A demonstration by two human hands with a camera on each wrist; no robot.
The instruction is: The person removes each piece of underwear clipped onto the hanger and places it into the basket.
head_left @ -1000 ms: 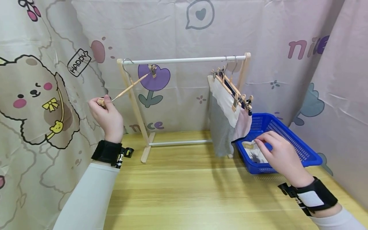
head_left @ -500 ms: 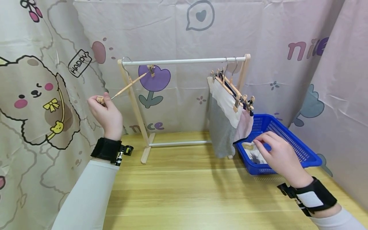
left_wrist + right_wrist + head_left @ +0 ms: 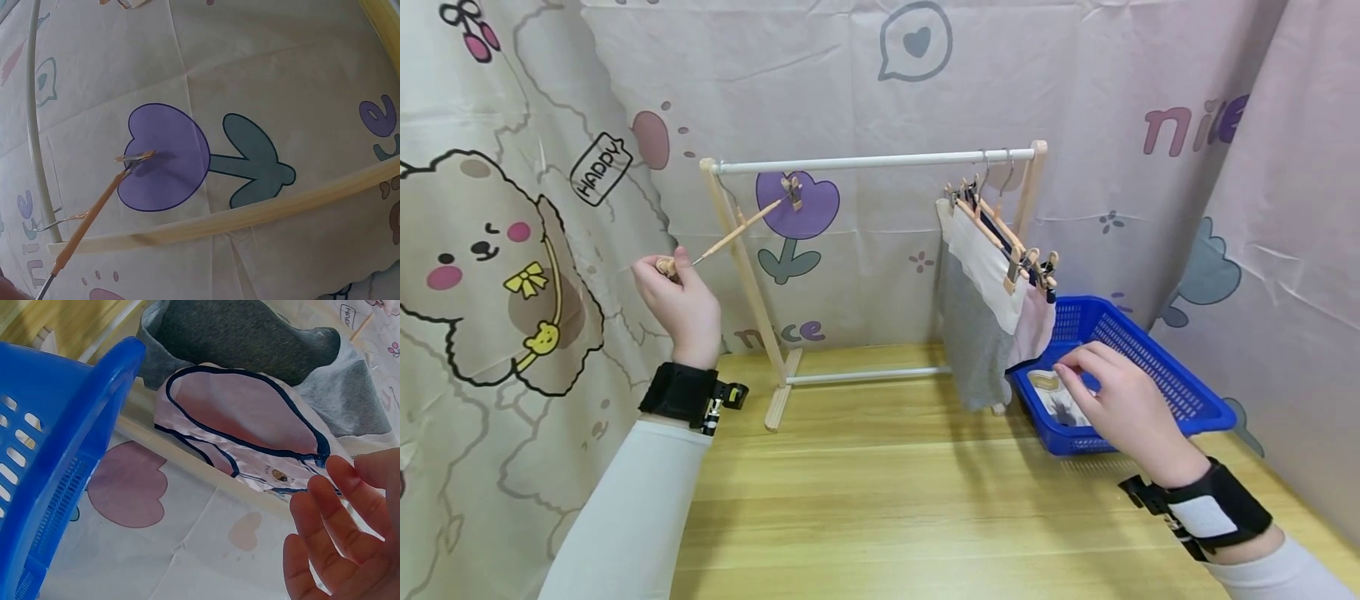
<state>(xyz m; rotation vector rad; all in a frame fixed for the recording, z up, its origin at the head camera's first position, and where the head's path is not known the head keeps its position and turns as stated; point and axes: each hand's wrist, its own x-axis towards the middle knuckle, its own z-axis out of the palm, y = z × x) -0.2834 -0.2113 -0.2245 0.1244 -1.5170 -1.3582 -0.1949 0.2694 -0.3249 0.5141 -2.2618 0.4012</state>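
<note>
1. Wooden clip hanger (image 3: pixel 741 227): the left hand (image 3: pixel 679 300) pinches its near clip end between thumb and fingers, raised beside the left post of the drying rack (image 3: pixel 880 158). It slants up toward the rail, far clip (image 3: pixel 134 157) free in the air; the left wrist view shows that clip empty against the purple tulip print. Held out like this, probably to keep both clips reachable.
2. Right hand (image 3: pixel 1120 400): over the near end of the blue basket (image 3: pixel 1157 367), fingers loosely bent, tips just above a pale garment (image 3: pixel 1056 398) lying inside. Grip not confirmed; in the right wrist view the fingers hold nothing.
3. Hung clothes (image 3: pixel 992 308): grey, cream and pink pieces clipped on hangers bunched at the rail's right end, leaving the left stretch bare.
4. Curtain (image 3: pixel 512 250) text: "HAPPY" tag, "nice" twice.
</note>
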